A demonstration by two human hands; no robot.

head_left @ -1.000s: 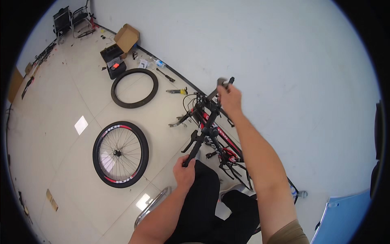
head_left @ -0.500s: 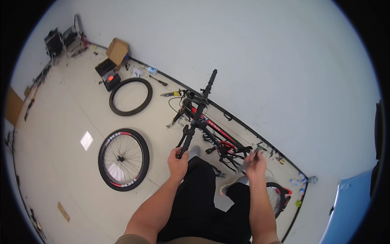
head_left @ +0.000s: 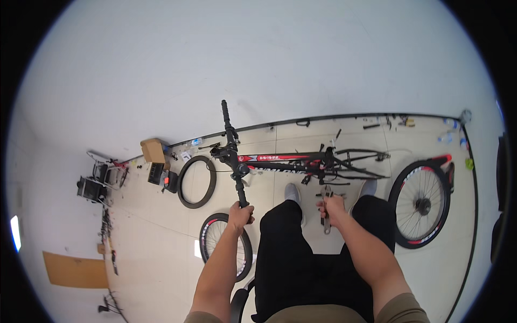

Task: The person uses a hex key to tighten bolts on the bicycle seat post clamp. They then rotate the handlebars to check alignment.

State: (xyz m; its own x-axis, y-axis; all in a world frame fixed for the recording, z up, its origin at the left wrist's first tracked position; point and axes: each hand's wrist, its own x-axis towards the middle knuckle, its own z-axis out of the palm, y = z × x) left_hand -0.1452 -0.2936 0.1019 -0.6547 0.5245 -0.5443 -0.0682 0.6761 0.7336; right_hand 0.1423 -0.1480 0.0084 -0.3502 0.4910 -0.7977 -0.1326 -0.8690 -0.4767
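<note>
My left hand [head_left: 240, 217] is closed around the near grip of a black handlebar [head_left: 232, 156]. The handlebar belongs to a black and red bicycle frame [head_left: 291, 160] with no wheels fitted, which stretches from my left to my right along the wall. In my right hand [head_left: 334, 209] is a grey metal wrench [head_left: 326, 225], with the fingers wrapped round its middle and both ends showing. That hand is in front of the bottom bracket and crank area [head_left: 322, 173], apart from the frame.
A wheel with tire [head_left: 203, 237] lies at my left, partly behind my forearm. Beyond it are a loose tire [head_left: 182, 188], a toolbox [head_left: 156, 173] and a cardboard box [head_left: 156, 151]. Another wheel [head_left: 396, 210] with sprockets lies at my right. Tools [head_left: 407, 121] and bottles [head_left: 450, 124] line the wall.
My view has turned, so the frame now lies nearly level across it. My right hand has come away from the frame's rear with the wrench. The left hand still grips the handlebar.
</note>
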